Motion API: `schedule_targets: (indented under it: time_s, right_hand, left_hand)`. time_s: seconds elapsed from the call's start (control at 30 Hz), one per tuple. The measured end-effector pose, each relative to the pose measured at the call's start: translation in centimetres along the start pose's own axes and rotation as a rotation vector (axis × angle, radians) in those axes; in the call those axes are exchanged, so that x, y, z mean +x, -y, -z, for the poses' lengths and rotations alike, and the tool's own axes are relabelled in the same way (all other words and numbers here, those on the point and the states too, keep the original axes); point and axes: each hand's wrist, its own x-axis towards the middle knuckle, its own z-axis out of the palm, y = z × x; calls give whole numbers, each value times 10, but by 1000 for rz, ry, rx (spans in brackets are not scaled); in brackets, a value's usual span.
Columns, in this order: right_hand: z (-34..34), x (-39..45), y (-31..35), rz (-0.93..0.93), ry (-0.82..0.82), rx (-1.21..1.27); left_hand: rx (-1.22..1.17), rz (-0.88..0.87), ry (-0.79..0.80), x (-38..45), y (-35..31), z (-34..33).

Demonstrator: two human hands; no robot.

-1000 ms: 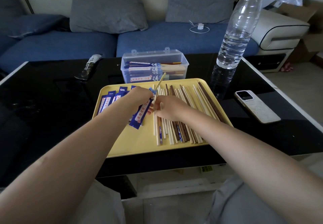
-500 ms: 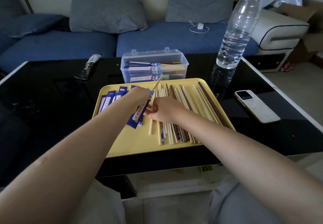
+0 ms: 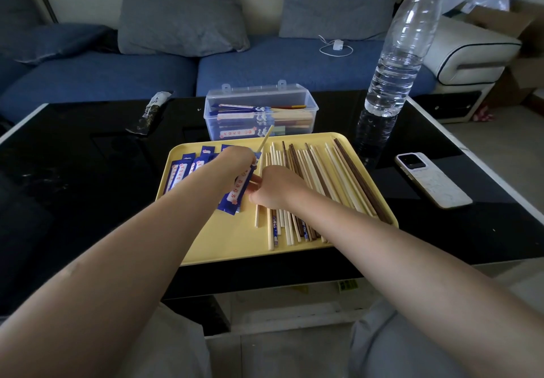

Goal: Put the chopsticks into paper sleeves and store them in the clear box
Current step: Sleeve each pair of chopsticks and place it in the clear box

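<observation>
A yellow tray [image 3: 223, 245] on the black table holds several blue paper sleeves [image 3: 179, 173] on its left and several loose pale and dark chopsticks [image 3: 329, 177] on its right. My left hand [image 3: 235, 161] grips a blue sleeve [image 3: 235, 195] with one pale chopstick [image 3: 265, 139] sticking out of its top towards the box. My right hand [image 3: 275, 186] is curled over the chopstick pile beside the sleeve, and its fingers seem to pinch a pale chopstick there. The clear box [image 3: 260, 112] stands behind the tray, lid open, with several sleeved chopsticks inside.
A tall water bottle [image 3: 403, 50] stands right of the box. A white phone [image 3: 432, 180] lies on the table to the right of the tray. A dark packet [image 3: 151, 112] lies at the back left. A blue sofa runs behind the table.
My left hand has tilted the sleeve and its chopstick slightly. My right hand has shifted left along the pile, close to the sleeve, and one pale chopstick now lies apart on the tray below it.
</observation>
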Motion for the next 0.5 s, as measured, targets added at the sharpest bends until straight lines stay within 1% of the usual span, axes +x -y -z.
schedule_targets:
  time_s: [0.1,0.2,0.33,0.43,0.5]
  right_hand:
    - [-2,2,-1,-1,-15,19]
    - [-2,2,0,-19,-24,64]
    - [10,-1,5,-123,-30,165]
    - [28,-1,6,-237,-74,304]
    - [39,-2,0,-272,-96,355]
  left_hand:
    - [-45,52,8,-4,-1,2]
    - [-97,56,2,-3,0,3]
    - [-112,7,-12,-2,0,2]
    - [-205,-45,-12,-2,-1,1]
    - [-261,-102,-20,0,-2,-1]
